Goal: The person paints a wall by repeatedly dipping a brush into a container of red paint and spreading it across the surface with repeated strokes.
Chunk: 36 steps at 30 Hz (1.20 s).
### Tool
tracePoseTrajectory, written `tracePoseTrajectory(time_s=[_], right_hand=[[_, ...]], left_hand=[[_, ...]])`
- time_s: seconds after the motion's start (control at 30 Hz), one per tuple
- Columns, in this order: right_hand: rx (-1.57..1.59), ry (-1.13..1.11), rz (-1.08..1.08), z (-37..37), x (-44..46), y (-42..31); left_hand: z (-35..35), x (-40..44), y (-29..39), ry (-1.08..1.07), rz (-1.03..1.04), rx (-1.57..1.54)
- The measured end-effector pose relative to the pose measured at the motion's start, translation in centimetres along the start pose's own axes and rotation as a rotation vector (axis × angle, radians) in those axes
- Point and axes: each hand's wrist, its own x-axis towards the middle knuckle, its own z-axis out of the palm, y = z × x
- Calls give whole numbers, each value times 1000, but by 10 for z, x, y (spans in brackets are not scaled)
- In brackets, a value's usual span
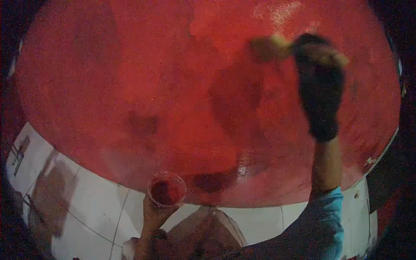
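A dark glove covers my right hand (318, 58), which is raised at the upper right against a large red surface (173, 86). Its fingers are closed round a blurred yellowish brush (273, 47) that points left. At the bottom centre-left, my left hand (157, 213) holds a clear round cup (167, 190) with dark red liquid inside. The cup is upright, close to the lower edge of the red surface. Whether the brush touches the surface cannot be made out.
White floor tiles (99, 203) run along the bottom, below the curved edge of the red surface. A dark area (390, 173) lies at the right. Shiny patches show on the red surface at the top right and lower middle.
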Motion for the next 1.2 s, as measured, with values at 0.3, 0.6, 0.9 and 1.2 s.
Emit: tracePoseTrajectory(time_s=[0.3, 0.6, 0.9, 1.2], right_hand=[[10, -427, -479, 15, -58, -11], [-187, 251, -313, -23, -3, 11], [79, -46, -115, -42, -29, 8], [46, -402, -368, -36, -76, 7]], left_hand=[[-1, -3, -4, -17, -74, 86], [8, -8, 13, -24, -15, 81], [3, -30, 9, 23, -21, 106], [6, -39, 5, -28, -72, 9]])
